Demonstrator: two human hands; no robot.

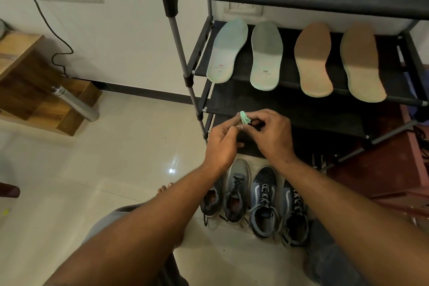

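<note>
Above four sneakers (255, 202) lined up on the floor at the foot of the shoe rack (185, 65), left hand (220, 146) and right hand (274, 137) together, fingers of both curled, pinching a small mint-green bundle (244, 117) near a lower shelf's front left corner, four insoles (267, 55) on the shelf above.

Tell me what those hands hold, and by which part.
A small mint-green bundle, pinched at its lower end by fingertips of the left hand and right hand; its top sticks out.
</note>
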